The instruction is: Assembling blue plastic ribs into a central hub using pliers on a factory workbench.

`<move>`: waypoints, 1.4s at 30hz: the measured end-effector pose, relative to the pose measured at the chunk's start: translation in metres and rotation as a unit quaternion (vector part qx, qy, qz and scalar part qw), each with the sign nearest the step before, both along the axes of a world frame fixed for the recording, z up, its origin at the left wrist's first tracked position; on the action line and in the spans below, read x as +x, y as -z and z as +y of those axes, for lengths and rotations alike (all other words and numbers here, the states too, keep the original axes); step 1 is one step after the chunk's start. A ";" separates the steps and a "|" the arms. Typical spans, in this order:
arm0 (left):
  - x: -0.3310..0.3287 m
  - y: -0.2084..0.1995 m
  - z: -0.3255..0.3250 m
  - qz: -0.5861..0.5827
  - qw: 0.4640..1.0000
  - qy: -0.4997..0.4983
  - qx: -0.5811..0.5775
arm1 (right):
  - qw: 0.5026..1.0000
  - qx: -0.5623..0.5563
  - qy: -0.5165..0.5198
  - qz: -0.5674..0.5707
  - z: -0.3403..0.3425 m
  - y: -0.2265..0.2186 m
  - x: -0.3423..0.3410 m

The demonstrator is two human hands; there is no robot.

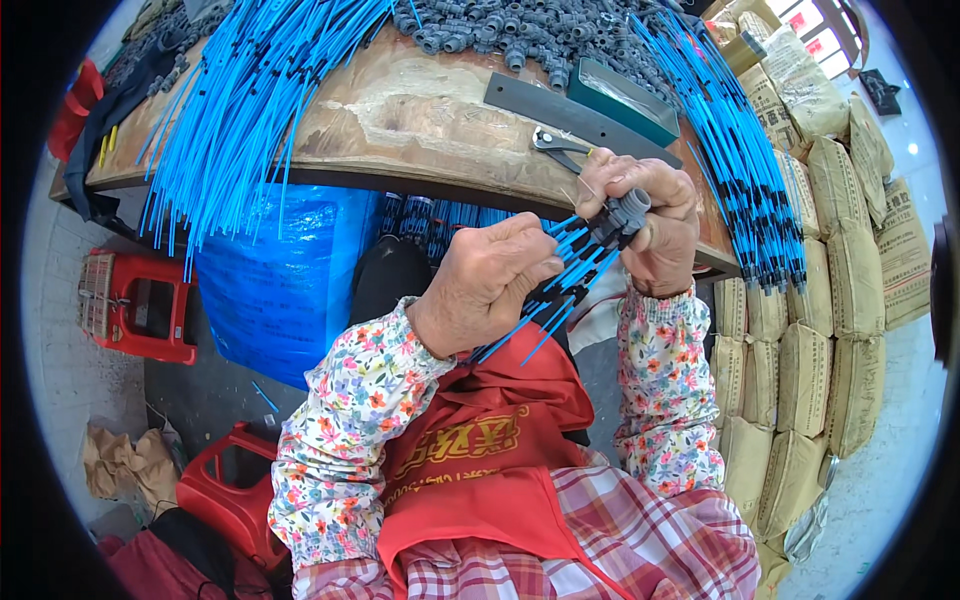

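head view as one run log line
left hand: closed, at blue strands | right hand: holding grey fitting | bench: strand bundles, fitting pile

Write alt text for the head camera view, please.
A person's right hand grips a grey fitting and thin blue strands, the closed left hand close beside them. Beyond, a wooden workbench bears more strands and piled fittings; tan sacks are stacked at right.
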State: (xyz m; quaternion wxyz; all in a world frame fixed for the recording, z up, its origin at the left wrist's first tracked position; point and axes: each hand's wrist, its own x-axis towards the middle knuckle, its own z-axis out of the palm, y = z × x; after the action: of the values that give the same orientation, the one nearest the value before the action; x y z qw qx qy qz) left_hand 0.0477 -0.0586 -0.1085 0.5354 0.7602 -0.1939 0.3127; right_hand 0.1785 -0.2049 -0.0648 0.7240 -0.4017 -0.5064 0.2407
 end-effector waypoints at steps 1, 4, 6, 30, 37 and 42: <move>0.000 -0.001 0.001 -0.001 1.000 0.012 0.003 | 1.000 -0.009 0.007 -0.013 0.000 0.000 -0.001; -0.003 -0.003 0.003 0.010 0.999 0.039 0.009 | 0.999 -0.018 0.006 -0.026 0.000 -0.001 -0.004; -0.003 -0.006 0.004 0.020 0.999 0.043 0.013 | 1.000 -0.016 -0.009 -0.012 0.000 -0.002 -0.005; -0.009 -0.001 -0.007 0.022 0.955 -0.264 -0.130 | 0.865 -0.127 0.440 -0.205 0.061 -0.008 -0.081; -0.009 0.020 0.000 -0.043 0.922 -0.382 -0.042 | 0.854 -0.071 0.468 -0.218 0.085 0.006 -0.111; -0.008 0.044 0.011 -0.041 0.923 -0.380 -0.033 | 0.867 -0.086 0.414 -0.264 0.082 0.012 -0.123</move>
State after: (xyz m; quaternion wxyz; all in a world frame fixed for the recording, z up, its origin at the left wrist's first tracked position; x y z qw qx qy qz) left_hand 0.0394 -0.0475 -0.1521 0.3922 0.7452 0.0983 0.5303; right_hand 0.0554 -0.1228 -0.0769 0.5591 -0.6836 -0.4431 -0.1544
